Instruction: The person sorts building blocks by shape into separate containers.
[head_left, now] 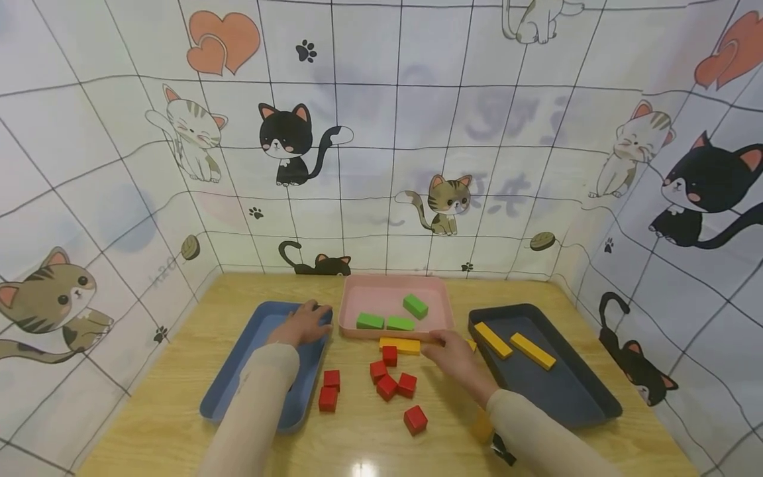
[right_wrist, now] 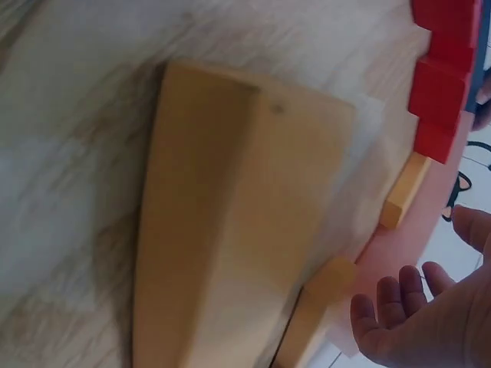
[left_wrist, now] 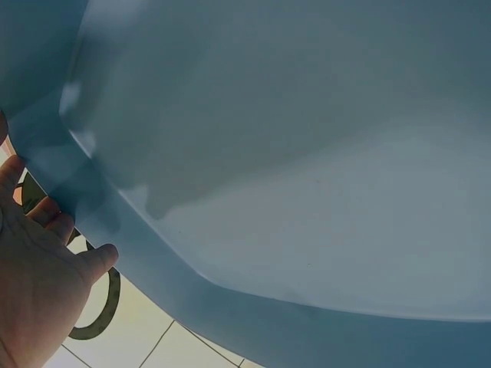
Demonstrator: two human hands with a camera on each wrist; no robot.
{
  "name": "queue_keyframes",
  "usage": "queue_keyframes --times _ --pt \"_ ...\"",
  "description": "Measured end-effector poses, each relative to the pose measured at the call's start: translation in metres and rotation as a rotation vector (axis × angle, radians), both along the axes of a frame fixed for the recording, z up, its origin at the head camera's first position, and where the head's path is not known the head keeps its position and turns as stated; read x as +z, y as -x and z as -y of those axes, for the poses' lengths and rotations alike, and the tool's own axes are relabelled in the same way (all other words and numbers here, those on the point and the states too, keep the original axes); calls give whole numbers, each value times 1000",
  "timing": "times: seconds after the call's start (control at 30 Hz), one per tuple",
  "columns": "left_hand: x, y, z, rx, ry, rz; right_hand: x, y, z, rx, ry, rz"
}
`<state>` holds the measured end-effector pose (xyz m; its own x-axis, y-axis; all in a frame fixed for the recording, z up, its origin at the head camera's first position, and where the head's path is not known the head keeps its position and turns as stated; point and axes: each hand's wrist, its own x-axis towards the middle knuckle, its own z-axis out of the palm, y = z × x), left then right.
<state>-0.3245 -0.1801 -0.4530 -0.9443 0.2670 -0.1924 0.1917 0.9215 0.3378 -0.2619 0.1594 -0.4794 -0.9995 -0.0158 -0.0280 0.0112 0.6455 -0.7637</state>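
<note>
My left hand (head_left: pixel 304 324) rests at the far right corner of a blue tray (head_left: pixel 241 361). In the left wrist view its fingertips touch the rim, with nothing seen held. My right hand (head_left: pixel 452 358) is at the front edge of a pink tray (head_left: pixel 396 286), fingers loosely bent. The right wrist view shows no object in the right hand. Beside its fingertips lies a yellow block (head_left: pixel 400 346); another yellow block (head_left: pixel 472 345) is partly hidden behind this hand. A larger-looking yellow block (right_wrist: pixel 238 222) lies under the right wrist, mostly covered by the sleeve in the head view.
Three green blocks (head_left: pixel 415 306) lie in the pink tray. A dark tray (head_left: pixel 554 397) at right holds two yellow blocks (head_left: pixel 532 351). Several red cubes (head_left: pixel 387 387) sit mid-table, with two more red cubes (head_left: pixel 328 399) beside the blue tray. Cat-printed sheets (head_left: pixel 369 146) wall the table.
</note>
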Motion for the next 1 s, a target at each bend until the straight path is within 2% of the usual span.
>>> queue_keyframes --times 0.2,0.37,0.63,0.83,1.0 --pt "5 2 3 6 2 2 -7 7 10 52 -36 -60" --pt "6 4 5 6 5 14 -10 9 17 66 -21 -74" --pt "6 6 3 7 17 17 -14 11 24 84 -66 -81" --pt "5 2 -1 10 12 18 -18 12 25 121 -83 -77" --pt "4 -1 -4 20 7 18 -19 14 25 118 -127 -80"
